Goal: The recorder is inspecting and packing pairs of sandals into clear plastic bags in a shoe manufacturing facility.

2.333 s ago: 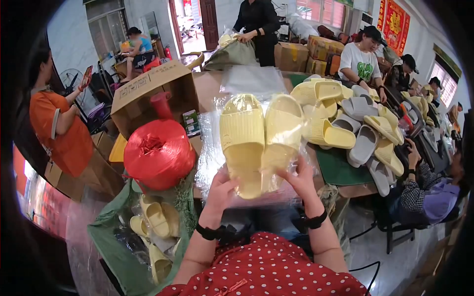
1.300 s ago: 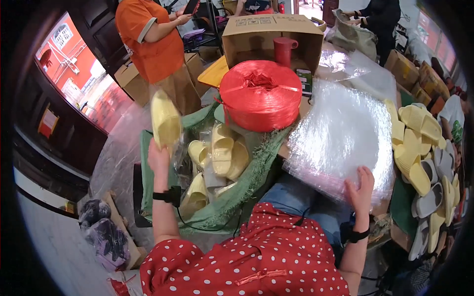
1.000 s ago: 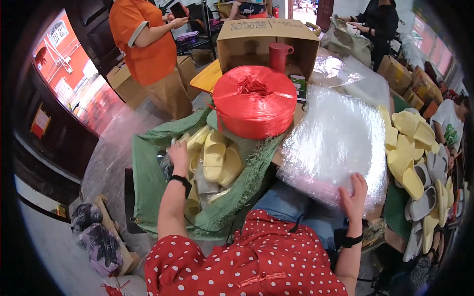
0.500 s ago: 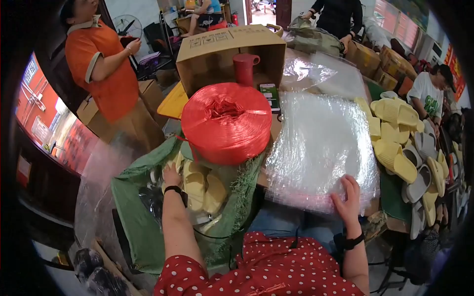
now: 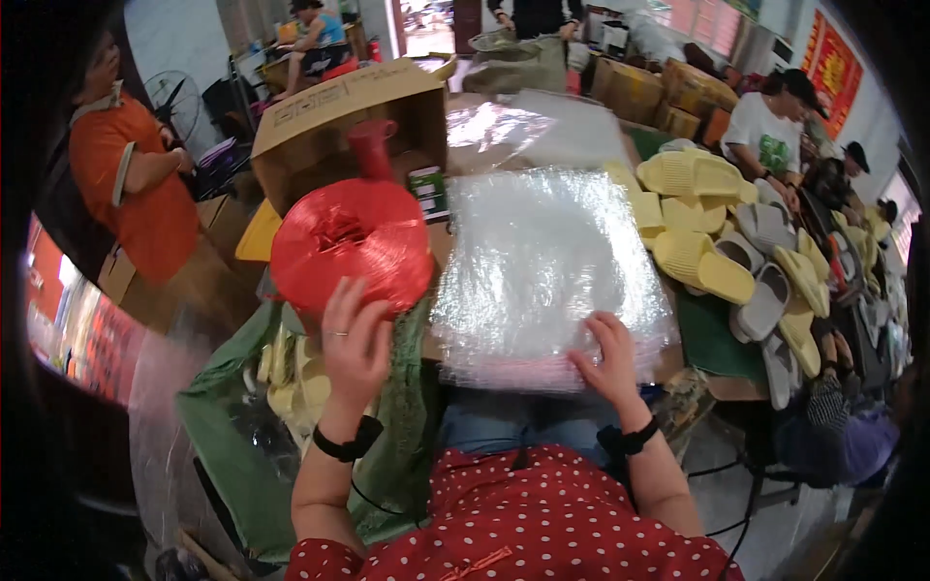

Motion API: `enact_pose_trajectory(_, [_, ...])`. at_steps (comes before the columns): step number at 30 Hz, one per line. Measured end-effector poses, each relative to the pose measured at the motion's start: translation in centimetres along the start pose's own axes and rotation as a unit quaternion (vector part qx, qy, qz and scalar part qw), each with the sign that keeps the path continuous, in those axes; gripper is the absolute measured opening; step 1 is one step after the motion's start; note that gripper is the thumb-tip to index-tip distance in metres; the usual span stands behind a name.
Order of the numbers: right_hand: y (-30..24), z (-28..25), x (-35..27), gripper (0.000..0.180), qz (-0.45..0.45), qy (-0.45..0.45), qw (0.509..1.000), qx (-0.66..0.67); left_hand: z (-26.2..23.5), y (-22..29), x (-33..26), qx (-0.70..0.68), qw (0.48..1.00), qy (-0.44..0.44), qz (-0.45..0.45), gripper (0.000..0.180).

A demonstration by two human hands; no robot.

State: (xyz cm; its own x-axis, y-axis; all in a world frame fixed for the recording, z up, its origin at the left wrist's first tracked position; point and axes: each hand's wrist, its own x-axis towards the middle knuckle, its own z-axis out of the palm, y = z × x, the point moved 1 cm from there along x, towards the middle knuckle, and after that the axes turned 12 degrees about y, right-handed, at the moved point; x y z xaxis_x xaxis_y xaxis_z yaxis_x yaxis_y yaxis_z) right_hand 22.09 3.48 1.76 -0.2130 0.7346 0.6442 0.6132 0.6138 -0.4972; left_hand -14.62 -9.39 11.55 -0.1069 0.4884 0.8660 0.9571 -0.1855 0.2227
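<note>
My left hand (image 5: 355,344) is raised in front of a large red roll of plastic twine (image 5: 349,247); its fingers are slightly apart and hold nothing. Whether the fingertips touch the roll I cannot tell. My right hand (image 5: 610,363) lies on the front right part of a stack of clear plastic bags (image 5: 533,252), fingers spread. Below my left forearm, a green woven sack (image 5: 228,407) hangs open, with yellow slippers (image 5: 308,392) in it, partly hidden by the arm.
Behind the roll are an open cardboard box (image 5: 334,107), a red mug (image 5: 371,150) and a phone (image 5: 427,194). Yellow and grey slippers (image 5: 702,261) are heaped to the right. A person in orange (image 5: 126,184) stands at left; a person in a white shirt (image 5: 765,131) works at right.
My left hand has come up out of the green sack to the front of the twine roll, empty. My right hand stays on the bags. The view has turned to the right.
</note>
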Motion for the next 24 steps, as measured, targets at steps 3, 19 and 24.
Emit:
enact_pose_trajectory(3, [0.6, 0.0, -0.4, 0.057, -0.011, 0.004, 1.000, 0.000, 6.1, 5.6, 1.0, -0.161, 0.979, -0.121, 0.035, 0.036])
enact_pose_trajectory(19, [11.5, -8.6, 7.2, 0.045, 0.056, 0.315, 0.929, -0.188, 19.1, 7.5, -4.5, -0.084, 0.965, -0.247, -0.008, 0.061])
enact_pose_trajectory(24, [17.5, -9.0, 9.9, 0.040, 0.177, 0.056, 0.925, -0.330, 19.2, 7.3, -5.0, -0.080, 0.965, -0.249, -0.007, 0.062])
